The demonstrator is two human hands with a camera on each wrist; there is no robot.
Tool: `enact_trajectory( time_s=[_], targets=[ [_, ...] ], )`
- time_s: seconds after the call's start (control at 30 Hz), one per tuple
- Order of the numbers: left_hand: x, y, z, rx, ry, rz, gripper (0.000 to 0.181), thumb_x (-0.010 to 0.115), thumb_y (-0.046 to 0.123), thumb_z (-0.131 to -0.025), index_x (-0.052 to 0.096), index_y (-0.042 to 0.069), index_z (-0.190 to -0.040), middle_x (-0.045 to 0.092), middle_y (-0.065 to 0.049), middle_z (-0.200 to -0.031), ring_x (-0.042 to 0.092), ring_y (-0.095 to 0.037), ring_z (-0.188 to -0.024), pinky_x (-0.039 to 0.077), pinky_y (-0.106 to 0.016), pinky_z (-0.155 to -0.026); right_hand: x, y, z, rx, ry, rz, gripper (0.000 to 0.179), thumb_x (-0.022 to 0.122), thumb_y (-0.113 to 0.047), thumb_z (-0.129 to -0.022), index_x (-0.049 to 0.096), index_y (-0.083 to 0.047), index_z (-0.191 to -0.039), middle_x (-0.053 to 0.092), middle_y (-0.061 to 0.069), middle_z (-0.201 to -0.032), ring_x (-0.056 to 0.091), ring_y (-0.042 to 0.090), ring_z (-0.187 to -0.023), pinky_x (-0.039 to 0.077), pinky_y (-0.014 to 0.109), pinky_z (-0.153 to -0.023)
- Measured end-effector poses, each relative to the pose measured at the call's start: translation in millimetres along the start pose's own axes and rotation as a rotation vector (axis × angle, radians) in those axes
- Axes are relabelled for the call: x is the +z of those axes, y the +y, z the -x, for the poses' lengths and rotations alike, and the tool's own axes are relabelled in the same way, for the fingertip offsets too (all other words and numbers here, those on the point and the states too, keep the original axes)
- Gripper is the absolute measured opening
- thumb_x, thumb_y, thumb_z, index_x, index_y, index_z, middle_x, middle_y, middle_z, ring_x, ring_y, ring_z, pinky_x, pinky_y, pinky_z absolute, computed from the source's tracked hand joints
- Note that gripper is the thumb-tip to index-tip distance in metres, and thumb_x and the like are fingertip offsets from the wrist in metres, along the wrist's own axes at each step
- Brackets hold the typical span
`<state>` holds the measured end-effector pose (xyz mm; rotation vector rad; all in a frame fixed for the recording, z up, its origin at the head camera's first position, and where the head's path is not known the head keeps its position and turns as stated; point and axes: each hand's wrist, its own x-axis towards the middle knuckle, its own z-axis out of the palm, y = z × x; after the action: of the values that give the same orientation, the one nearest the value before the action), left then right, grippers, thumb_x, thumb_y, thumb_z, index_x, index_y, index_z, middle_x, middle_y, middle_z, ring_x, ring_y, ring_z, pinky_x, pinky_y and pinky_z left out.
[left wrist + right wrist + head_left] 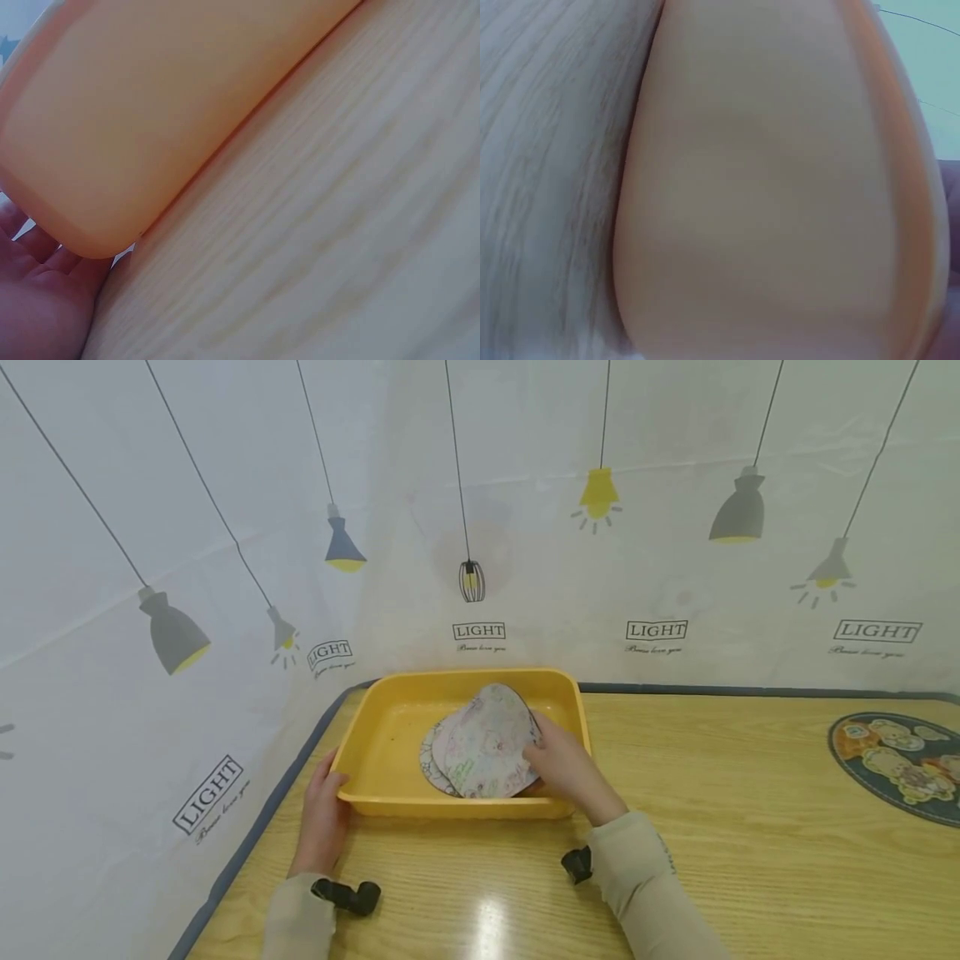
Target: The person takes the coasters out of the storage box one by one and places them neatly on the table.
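Note:
A yellow plastic tray (480, 808) stands on the wooden table against the back wall. At its front left corner my left hand (324, 802) grips the side, thumb over the rim; the left wrist view shows the fingers (37, 241) against the outer wall. Inside the tray lie thin rounded mats with coloured line drawings, overlapping each other. My right hand (562, 764) reaches over the tray's right side and pinches the top mat (491, 743) by its right edge, thumb on top. That mat is tilted, and a lower mat (433, 764) shows at its left.
A dark oval mat with cartoon bears (903, 760) lies on the wooden table (712, 827) at the right. A white wall sheet with printed lamps (540, 568) rises behind the tray and along the left. Black wrist cameras sit on both sleeves.

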<state>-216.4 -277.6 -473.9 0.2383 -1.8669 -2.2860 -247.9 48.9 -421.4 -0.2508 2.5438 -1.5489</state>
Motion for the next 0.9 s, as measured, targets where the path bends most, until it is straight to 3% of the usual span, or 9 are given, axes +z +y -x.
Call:
enact_trajectory(
  time_s=[0.17, 0.37, 0.5, 0.67, 0.9],
  targets=[
    [0.5, 0.7, 0.0, -0.001, 0.002, -0.009, 0.049, 0.033, 0.006, -0.089, 0.033, 0.015, -0.136, 0.034, -0.003, -0.135, 0.038, -0.027, -0.119, 0.04, -0.028, -0.088, -1.1, -1.2, 0.1, 0.008, -0.003, -0.126, 0.053, 0.045, -0.009, -0.086, 0.034, -0.021, -0.136, 0.051, 0.006, -0.115, 0.055, 0.023, -0.073, 0.05, 0.036, -0.057],
    [-0.1, 1.1, 0.4, -0.005, 0.0, -0.013, 0.048, 0.033, 0.007, -0.089, 0.033, 0.016, -0.137, 0.034, -0.003, -0.135, 0.038, -0.027, -0.119, 0.041, -0.027, -0.088, -2.0, 1.4, -0.9, -0.002, 0.004, -0.186, 0.047, 0.045, -0.008, -0.086, 0.038, -0.02, -0.132, 0.054, 0.007, -0.104, 0.055, 0.023, -0.072, 0.05, 0.039, -0.059],
    [-0.1, 1.5, 0.7, -0.005, 0.002, -0.018, 0.048, 0.033, 0.007, -0.09, 0.033, 0.016, -0.137, 0.034, -0.003, -0.135, 0.038, -0.026, -0.118, 0.041, -0.027, -0.087, -3.2, 3.0, -1.5, -0.018, 0.007, -0.194, 0.049, 0.045, -0.009, -0.086, 0.037, -0.02, -0.133, 0.052, 0.003, -0.112, 0.054, 0.023, -0.084, 0.049, 0.037, -0.07],
    [0.0, 1.7, 0.2, -0.006, 0.003, -0.025, 0.049, 0.033, 0.007, -0.089, 0.032, 0.016, -0.137, 0.034, -0.003, -0.135, 0.039, -0.025, -0.118, 0.041, -0.026, -0.087, -5.3, 3.1, -1.5, -0.04, 0.019, -0.176, 0.054, 0.044, -0.01, -0.086, 0.032, -0.019, -0.137, 0.043, 0.0, -0.129, 0.046, 0.021, -0.103, 0.038, 0.04, -0.091],
    [0.5, 2.0, 0.9, -0.003, -0.004, -0.019, 0.049, 0.033, 0.006, -0.089, 0.033, 0.016, -0.137, 0.034, -0.004, -0.135, 0.039, -0.026, -0.117, 0.041, -0.025, -0.086, -5.4, 4.1, -2.0, -0.031, 0.026, -0.178, 0.052, 0.044, -0.009, -0.086, 0.034, -0.019, -0.135, 0.044, -0.001, -0.127, 0.047, 0.02, -0.102, 0.038, 0.04, -0.091]
  ],
)
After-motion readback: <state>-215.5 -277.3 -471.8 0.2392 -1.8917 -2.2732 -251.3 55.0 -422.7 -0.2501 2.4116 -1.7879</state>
